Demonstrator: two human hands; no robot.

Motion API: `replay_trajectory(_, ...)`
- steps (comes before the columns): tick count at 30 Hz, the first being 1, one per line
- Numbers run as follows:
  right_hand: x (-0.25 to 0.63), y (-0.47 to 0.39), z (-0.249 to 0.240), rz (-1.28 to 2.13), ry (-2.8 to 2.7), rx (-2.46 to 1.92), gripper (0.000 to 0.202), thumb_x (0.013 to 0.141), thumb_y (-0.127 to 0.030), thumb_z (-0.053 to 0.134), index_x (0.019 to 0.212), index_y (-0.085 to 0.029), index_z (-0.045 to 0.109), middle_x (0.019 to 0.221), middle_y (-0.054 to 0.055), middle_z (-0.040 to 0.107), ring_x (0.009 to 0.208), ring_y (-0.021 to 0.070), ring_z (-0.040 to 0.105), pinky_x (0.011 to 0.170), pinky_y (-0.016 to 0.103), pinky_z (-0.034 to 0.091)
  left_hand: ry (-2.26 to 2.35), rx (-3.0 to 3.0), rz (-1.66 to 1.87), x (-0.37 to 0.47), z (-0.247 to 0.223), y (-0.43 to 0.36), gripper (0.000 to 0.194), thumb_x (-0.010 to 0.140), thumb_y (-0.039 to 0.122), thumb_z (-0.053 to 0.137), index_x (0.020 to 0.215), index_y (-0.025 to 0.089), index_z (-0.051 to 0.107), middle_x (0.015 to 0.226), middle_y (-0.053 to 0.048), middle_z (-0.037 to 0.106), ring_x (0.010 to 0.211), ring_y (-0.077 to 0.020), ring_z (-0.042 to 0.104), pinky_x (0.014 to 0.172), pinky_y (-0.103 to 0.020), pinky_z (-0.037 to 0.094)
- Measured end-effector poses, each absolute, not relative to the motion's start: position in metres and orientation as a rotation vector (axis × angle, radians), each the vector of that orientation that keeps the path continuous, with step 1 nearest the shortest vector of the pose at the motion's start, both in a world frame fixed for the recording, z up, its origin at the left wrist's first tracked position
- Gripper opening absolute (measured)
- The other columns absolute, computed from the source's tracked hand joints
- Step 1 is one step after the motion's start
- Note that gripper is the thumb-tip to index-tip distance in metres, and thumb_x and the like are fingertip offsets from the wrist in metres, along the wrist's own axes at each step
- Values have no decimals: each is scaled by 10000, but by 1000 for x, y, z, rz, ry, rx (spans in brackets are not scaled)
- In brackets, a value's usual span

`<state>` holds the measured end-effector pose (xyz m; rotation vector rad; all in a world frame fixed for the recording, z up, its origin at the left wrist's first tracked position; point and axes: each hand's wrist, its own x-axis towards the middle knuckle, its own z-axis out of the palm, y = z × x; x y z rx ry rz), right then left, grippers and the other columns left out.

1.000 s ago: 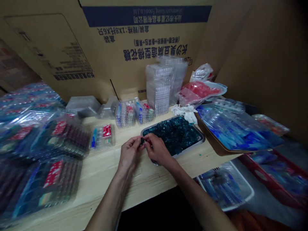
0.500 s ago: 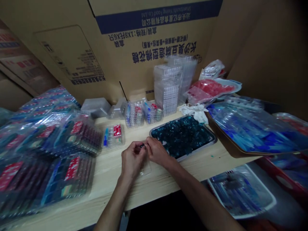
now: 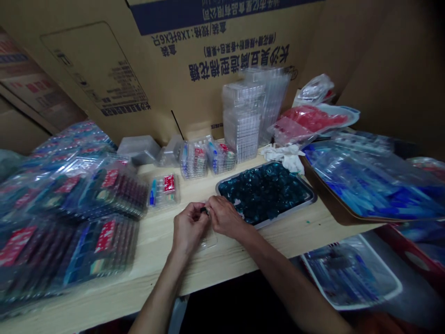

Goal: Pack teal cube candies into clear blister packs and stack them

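Note:
My left hand (image 3: 188, 228) and my right hand (image 3: 225, 217) meet over the front middle of the table, fingers closed. Between their fingertips is a small dark piece (image 3: 205, 210), its kind too small to make out. Beneath the hands lies a clear plastic tray (image 3: 210, 240), mostly covered by them. Just right of my right hand, a shallow tray (image 3: 264, 224) holds a heap of dark teal, glossy, jelly-like pieces. To the left of my left hand rests a single clear pack (image 3: 163, 191) with a blue pen-like item and a red card inside.
Stacks of filled clear packs (image 3: 111, 190) crowd the left side. Two small stacks (image 3: 193, 161) and tall empty clear trays (image 3: 242, 125) stand at the back, before a cardboard box (image 3: 167, 88). At right are a white cloth (image 3: 285, 157) and a carton of blue items (image 3: 368, 181).
The view has tilted slightly down. Both hands stay together, and the dark piece between the fingertips shows a little more than before.

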<state>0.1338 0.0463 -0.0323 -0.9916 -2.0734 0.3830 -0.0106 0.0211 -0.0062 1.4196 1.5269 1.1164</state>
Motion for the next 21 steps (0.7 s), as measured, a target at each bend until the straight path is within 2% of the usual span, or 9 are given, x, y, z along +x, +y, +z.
replay_trajectory(3, 135, 45, -32, 375, -2115, -956, 132, 867, -99, 396, 879, -204, 474, 847, 81, 600, 839, 236, 544, 795, 348, 416, 1545, 1396, 1111, -11, -6, 20, 238, 727, 255, 635, 924, 165, 732, 799, -20, 741, 677, -141, 648, 646, -230, 499)
replay_trajectory(6, 135, 45, -33, 389, -2100, -959, 138, 859, -95, 406, 898, -201, 484, 872, 81, 602, 868, 230, 550, 808, 342, 418, 1374, 1106, 1125, -14, 1, 21, 249, 721, 304, 682, 900, 144, 748, 870, -55, 757, 738, -153, 685, 722, -256, 551)
replay_trajectory(10, 138, 45, -30, 504, -2059, -928, 135, 895, -127, 412, 911, -206, 521, 865, 57, 611, 864, 210, 567, 808, 325, 432, 1216, 750, 1079, -25, 8, 23, 288, 596, 264, 833, 843, 136, 756, 908, -79, 757, 755, -149, 702, 727, -238, 568)
replay_trajectory(13, 150, 50, -20, 581, -1986, -1011, 238, 951, -162, 376, 1110, -195, 550, 999, 67, 652, 926, 195, 595, 831, 307, 445, 1244, 721, 1092, -40, 7, 28, 338, 523, 234, 879, 825, 145, 755, 864, -72, 752, 769, -167, 706, 726, -250, 564)
replay_trajectory(15, 161, 57, -13, 457, -1954, -1269, 345, 939, -125, 364, 1240, -168, 525, 1123, 117, 640, 1009, 230, 582, 869, 344, 434, 1318, 843, 1165, -50, 4, 34, 341, 534, 275, 873, 828, 151, 752, 848, -64, 748, 768, -172, 695, 724, -265, 552)
replay_trajectory(18, 177, 68, -11, 170, -2025, -1705, 337, 845, -64, 448, 1144, -118, 595, 1126, 200, 604, 1035, 317, 537, 853, 421, 404, 1443, 1140, 1232, -62, -4, 49, 311, 604, 346, 816, 842, 157, 746, 799, -41, 732, 713, -159, 657, 696, -273, 521)
replay_trajectory(21, 183, 74, -19, 37, -2127, -1855, 252, 786, -80, 532, 1021, -121, 614, 1092, 209, 576, 1014, 343, 510, 817, 436, 378, 1548, 1480, 1163, -66, -13, 61, 239, 694, 345, 727, 861, 177, 751, 748, -32, 715, 689, -168, 633, 667, -274, 491)
